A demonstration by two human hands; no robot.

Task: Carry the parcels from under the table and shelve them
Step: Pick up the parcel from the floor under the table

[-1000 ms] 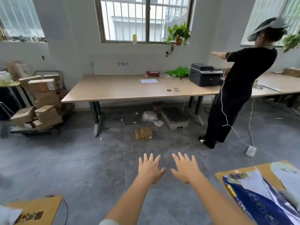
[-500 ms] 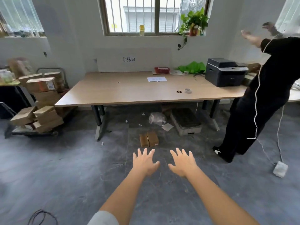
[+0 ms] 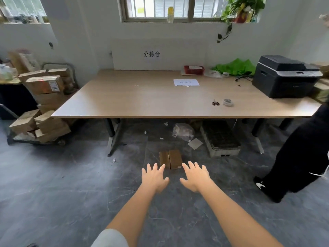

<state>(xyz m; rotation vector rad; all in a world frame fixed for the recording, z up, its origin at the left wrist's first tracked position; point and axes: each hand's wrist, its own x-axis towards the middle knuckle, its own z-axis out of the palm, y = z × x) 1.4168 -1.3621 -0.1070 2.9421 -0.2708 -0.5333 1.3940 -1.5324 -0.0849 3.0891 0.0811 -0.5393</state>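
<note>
Two small brown cardboard parcels lie side by side on the grey floor just in front of the wooden table. My left hand and my right hand are stretched out in front of me, palms down, fingers spread, holding nothing. Both hands hover just short of the parcels, one on each side. A clear plastic bag parcel and a grey crate sit further under the table.
A cart stacked with cardboard boxes stands at the left. A person in black stands at the right by the table's end. A black printer, scissors, tape and a paper lie on the table. Scraps litter the floor.
I have moved closer to the table; the parcels now sit just beyond my fingertips. The person in black has shifted to the right edge of view. My hands stay open.
</note>
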